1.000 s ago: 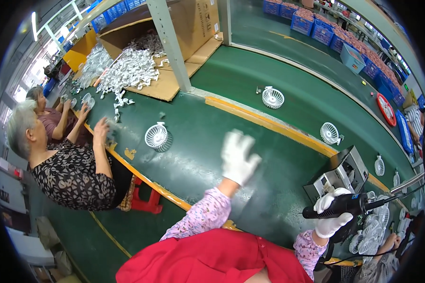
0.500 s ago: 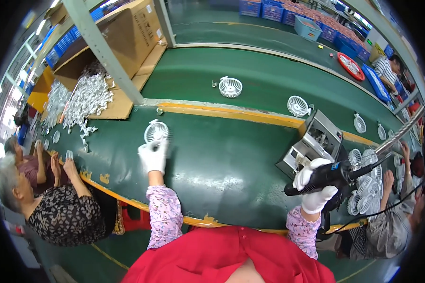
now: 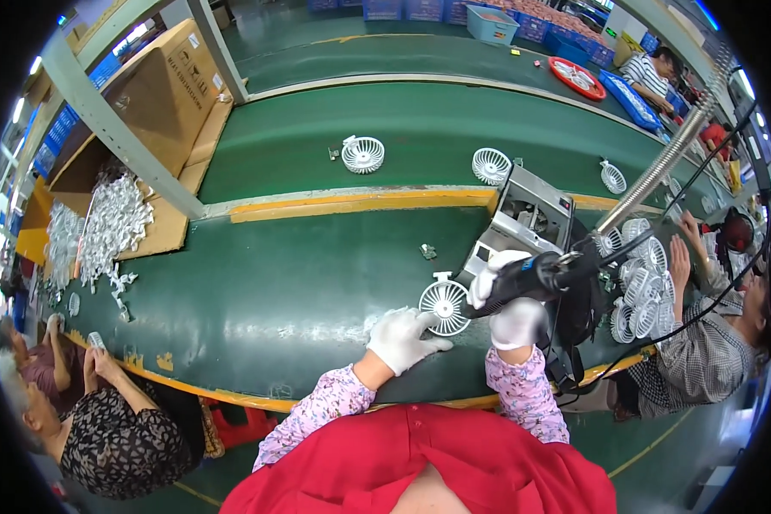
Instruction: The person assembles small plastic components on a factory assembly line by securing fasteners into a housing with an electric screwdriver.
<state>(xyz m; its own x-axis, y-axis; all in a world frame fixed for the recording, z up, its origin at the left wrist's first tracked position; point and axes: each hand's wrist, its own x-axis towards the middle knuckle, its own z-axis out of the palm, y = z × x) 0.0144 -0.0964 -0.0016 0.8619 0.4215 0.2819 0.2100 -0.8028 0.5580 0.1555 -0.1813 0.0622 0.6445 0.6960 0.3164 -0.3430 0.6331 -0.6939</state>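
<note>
1. A broad green desk (image 3: 291, 291) with a curved, worn yellow near edge stretches from left to right in front of the person.
2. A long, flat green strip (image 3: 437, 120) runs beyond the desk on the far side, past a yellow ledge; several white slotted rounds lie along it.
3. An open brown cardboard box (image 3: 158, 103) lies at the far left, with a heap of small white pieces (image 3: 116, 223) spilling from it.
4. A co-worker in a black patterned top (image 3: 128, 437) sits at the left; another in a grey checked top (image 3: 711, 351) is at the right.
5. A silver box-shaped metal device (image 3: 535, 210) stands on the far right part of the desk.
6. A cluster of white round slotted parts (image 3: 642, 291) lies farther right, near the checked top.
7. A black cylindrical power driver (image 3: 535, 276) points left, its front end near the cover's right edge; contact cannot be made out.
8. The white-gloved right hand (image 3: 517, 325) has its grip closed around the driver.
9. The white-gloved left hand (image 3: 401, 339) has a loose, partly opened grip, fingers at the cover's near left rim; whether they pinch it, I cannot tell.
10. The round white slotted plastic cover (image 3: 444, 307) lies on the desk between both hands, its small tab toward the far side.
11. A tiny green circuit board (image 3: 427, 251) lies just beyond the cover.
</note>
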